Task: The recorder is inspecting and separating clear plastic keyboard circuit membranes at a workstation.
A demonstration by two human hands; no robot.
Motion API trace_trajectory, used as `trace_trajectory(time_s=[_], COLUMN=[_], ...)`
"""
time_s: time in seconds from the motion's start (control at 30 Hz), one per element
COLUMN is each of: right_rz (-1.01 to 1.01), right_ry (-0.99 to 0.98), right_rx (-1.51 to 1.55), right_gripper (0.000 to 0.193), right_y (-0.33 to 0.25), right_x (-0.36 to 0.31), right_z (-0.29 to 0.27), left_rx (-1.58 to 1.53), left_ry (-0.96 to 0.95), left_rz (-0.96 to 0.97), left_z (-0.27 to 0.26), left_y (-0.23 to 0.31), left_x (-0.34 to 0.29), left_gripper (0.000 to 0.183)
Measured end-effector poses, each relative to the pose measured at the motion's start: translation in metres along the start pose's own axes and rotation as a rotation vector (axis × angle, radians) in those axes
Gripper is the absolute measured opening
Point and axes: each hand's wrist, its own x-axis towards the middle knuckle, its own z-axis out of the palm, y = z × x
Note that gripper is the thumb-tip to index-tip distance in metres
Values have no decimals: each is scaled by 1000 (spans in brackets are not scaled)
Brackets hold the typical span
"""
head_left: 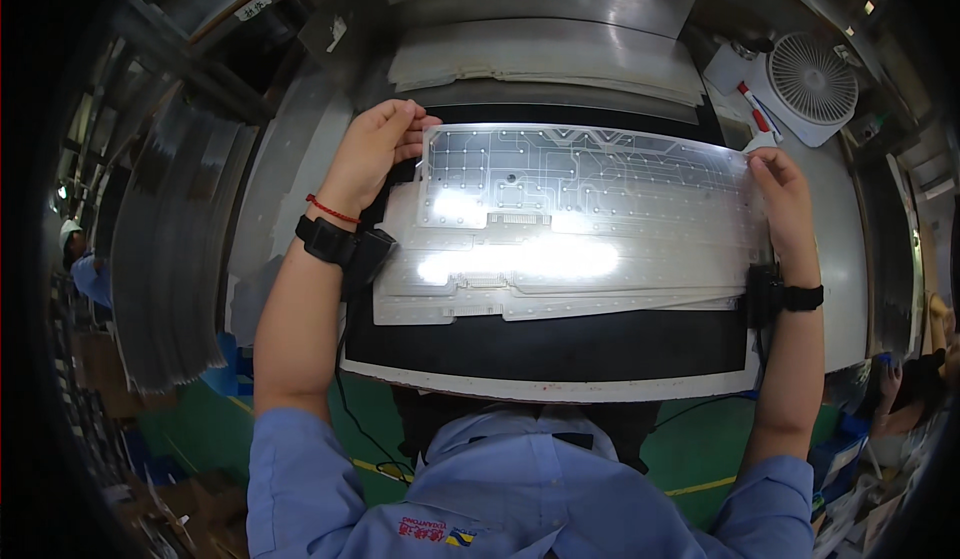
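A clear plastic sheet printed with thin circuit lines and dots is held up by its two upper corners. My left hand pinches the left corner, thumb and fingers together. At the right corner my right hand has its thumb and fingers closed on the edge. Under the raised sheet lies a loose pile of similar circuit sheets, their edges not lined up and notched tabs toward me. Bright glare hides part of the printing. Both wrists carry black strapped devices.
The pile lies on a black mat on a white-edged table. Behind it sits another stack of sheets. A white fan and a red marker are at the back right. Tall sheet stacks stand left. Other people show at both rims.
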Motion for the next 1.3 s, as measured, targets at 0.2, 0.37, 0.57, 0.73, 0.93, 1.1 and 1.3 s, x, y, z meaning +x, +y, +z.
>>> trace_trajectory(time_s=[0.2,0.37,0.57,0.73,0.93,1.1,1.3], right_rz=[8,0,0,2,-11,-16,-10], right_ry=[-13,-8,-34,-41,-38,-34,-33], right_rx=[6,4,17,8,11,8,29], right_gripper=[11,11,11,11,11,12,11], right_y=[4,-2,-1,-1,-5,-3,-3], right_x=[2,0,-1,-2,-1,-2,-2], right_z=[-3,2,5,4,6,4,4], left_rx=[51,470,919,883,534,125,179], left_ry=[50,-41,-126,-134,-3,66,25], left_rz=[11,148,106,105,93,-48,-31], left_z=[7,18,39,35,20,10,12], left_y=[4,4,21,20,4,-1,3], left_x=[-3,-15,-28,-28,-19,-5,-6], left_gripper=[24,70,98,93,45,25,24])
